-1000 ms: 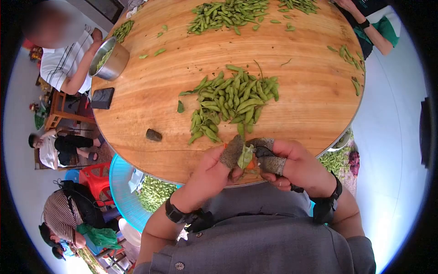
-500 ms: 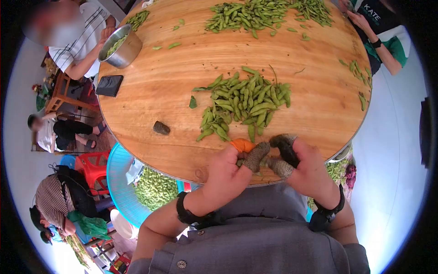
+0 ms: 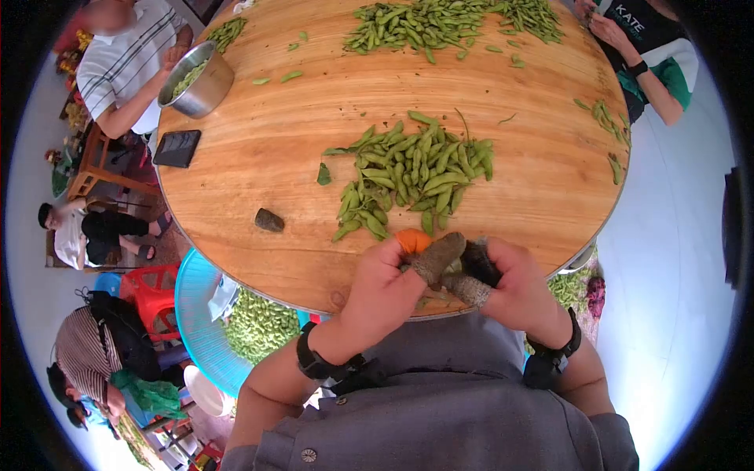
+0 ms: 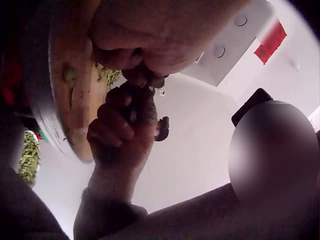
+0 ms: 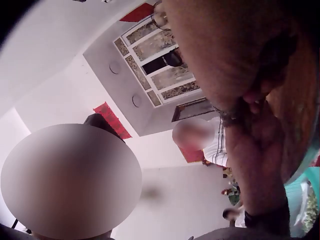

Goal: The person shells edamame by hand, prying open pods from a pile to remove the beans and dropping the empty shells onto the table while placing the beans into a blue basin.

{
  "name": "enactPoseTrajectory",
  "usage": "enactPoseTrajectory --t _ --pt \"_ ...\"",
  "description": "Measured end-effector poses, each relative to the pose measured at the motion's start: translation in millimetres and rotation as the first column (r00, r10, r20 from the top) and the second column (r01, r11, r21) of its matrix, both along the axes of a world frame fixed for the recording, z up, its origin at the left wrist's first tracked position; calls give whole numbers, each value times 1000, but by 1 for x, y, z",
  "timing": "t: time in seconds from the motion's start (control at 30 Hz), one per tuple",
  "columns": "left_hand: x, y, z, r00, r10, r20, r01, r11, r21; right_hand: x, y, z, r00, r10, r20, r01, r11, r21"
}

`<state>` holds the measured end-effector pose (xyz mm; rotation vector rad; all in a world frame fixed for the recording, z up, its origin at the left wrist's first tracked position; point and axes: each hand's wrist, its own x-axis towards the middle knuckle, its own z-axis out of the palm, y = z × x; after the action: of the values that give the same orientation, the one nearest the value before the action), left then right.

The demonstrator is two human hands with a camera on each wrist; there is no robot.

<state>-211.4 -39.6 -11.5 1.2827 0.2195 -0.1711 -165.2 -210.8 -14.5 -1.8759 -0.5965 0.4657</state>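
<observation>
Over the near edge of the round wooden table [image 3: 259, 177], my two hands meet with thumbs close together. My left hand [image 3: 385, 286] wears an orange cover on one finger and a grey-brown cover on the thumb. Dark and grey covers sheathe the thumb and a finger of my right hand [image 3: 514, 286]. Both hands pinch a green bean pod, mostly hidden by the covered fingertips. Just beyond them lies a heap of green bean pods [image 3: 416, 173]. In the left wrist view, the right hand [image 4: 117, 130] shows curled fingers; the right wrist view is dark around the fingers.
A loose grey-brown finger cover [image 3: 269, 220] and a black phone [image 3: 177, 148] lie on the left of the table. A steel pot [image 3: 208, 86] stands by a seated person. Below the edge is a blue basket [image 3: 196, 314] of shelled beans. More pods [image 3: 416, 27] lie at the far side.
A second ago a split pale pod showed between my fingers; now the thumbs cover that spot. The left thumb has swung rightward over the right fingertips. The head view has shifted slightly.
</observation>
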Motion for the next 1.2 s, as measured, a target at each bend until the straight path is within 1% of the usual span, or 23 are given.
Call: enactPoseTrajectory --t 0.03,0.1,0.13,0.17,0.2,0.23,0.3,0.33,0.4,0.43,0.47,0.5,0.53,0.57,0.6,0.73,0.8,0.83,0.9,0.93,1.0,1.13,1.2 --pt "0 0 -2 1000 1 1 -1 1000 -4 0 2 4 1000 1 1 -1 1000 -4" --pt "-2 1 -6 1000 -4 4 4 1000 -31 0 5 17 972 34 -233 -9 994 107" --pt "-3 3 -5 1000 -3 5 3 999 -33 2 4 24 972 34 -232 -9 994 106" --pt "-3 5 -1 999 -50 -5 50 997 -58 5 1 30 864 47 -502 40 986 160" --pt "-4 7 1 995 -96 -14 95 992 -85 6 -1 34 682 74 -727 103 975 196" --pt "-3 7 3 995 -94 -12 93 992 -91 6 -1 33 683 72 -727 100 977 190" --pt "-1 8 5 978 -158 -138 111 948 -298 7 -2 28 569 145 -809 211 925 314" --pt "-1 12 0 978 -157 -134 111 947 -301 8 -1 27 572 143 -808 209 927 312" --pt "-3 19 -12 971 -217 -98 174 927 -332 7 2 25 772 23 -636 111 979 171" --pt "-3 17 -13 971 -217 -95 175 926 -335 6 2 22 773 22 -634 110 980 168" --pt "-3 12 -12 999 -23 -22 20 995 -99 4 2 18 879 -12 -477 90 986 141" --pt "-4 9 -10 984 152 93 -163 979 126 3 2 16 953 -38 -302 75 991 110" --pt "-6 10 -6 984 154 95 -165 979 124 4 1 18 953 -37 -300 73 991 108" --pt "-9 12 -1 983 3 183 -73 924 376 4 1 22 998 -24 -64 25 1000 13" --pt "-11 13 1 960 -164 226 -7 795 607 4 1 26 985 16 172 0 996 -92" --pt "-16 6 -9 911 -236 337 -18 795 606 1 6 33 943 154 294 -122 985 -125" --pt "-18 7 -11 882 -257 394 28 865 501 0 3 32 975 204 88 -203 979 -15" --pt "-18 7 -12 883 -253 396 25 867 498 -1 4 32 974 207 89 -206 978 -18" --pt "-20 7 -15 927 -235 294 160 953 257 -2 5 33 948 214 -237 -189 974 125" --pt "-20 9 -13 926 -234 295 159 953 256 -2 6 36 948 214 -237 -190 974 124" --pt "-20 14 -8 962 -267 50 269 962 -45 -1 10 46 769 140 -624 -36 984 177" --pt "-29 32 -6 954 -284 99 294 950 -107 5 3 42 844 243 -478 -183 968 169" --pt "-33 40 -5 960 -191 -207 113 934 -339 11 -3 42 886 445 -130 -445 895 30"
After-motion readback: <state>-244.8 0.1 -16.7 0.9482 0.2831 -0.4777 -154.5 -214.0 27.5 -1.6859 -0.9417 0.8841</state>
